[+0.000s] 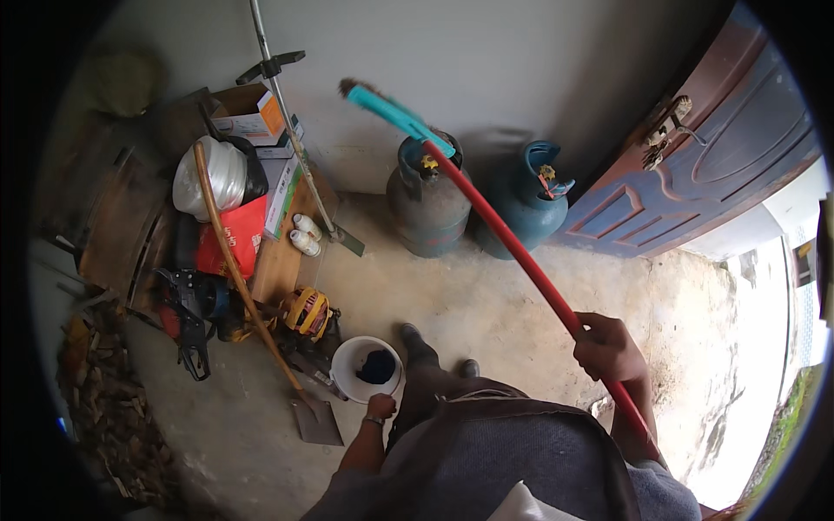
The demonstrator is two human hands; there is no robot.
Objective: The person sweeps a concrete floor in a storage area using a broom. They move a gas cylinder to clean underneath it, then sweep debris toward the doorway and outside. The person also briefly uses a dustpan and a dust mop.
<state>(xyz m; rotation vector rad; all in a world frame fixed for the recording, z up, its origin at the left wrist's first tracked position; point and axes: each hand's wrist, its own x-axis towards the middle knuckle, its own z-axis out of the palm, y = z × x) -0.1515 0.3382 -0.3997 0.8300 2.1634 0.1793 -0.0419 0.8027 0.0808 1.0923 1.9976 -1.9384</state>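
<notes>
My right hand (609, 348) is closed around the red handle of a broom (508, 241). Its teal head, with dark bristles, is raised towards the wall, in line with the top of a grey gas cylinder (429, 208). My left hand (382, 406) is curled beside the rim of a white bucket (346, 376), which holds something dark blue; whether the fingers grip the bucket or its handle cannot be told. A wooden-handled shovel (242, 286) leans to the left of the bucket, its flat blade on the floor.
A teal gas cylinder (526, 208) stands near the panelled door (690, 176). At left are a wooden bench (287, 260) with boxes and two white bottles, a chainsaw (189, 325), a yellow-strapped object (307, 312) and wood scraps (124, 417). A metal pole (293, 137) leans at the wall.
</notes>
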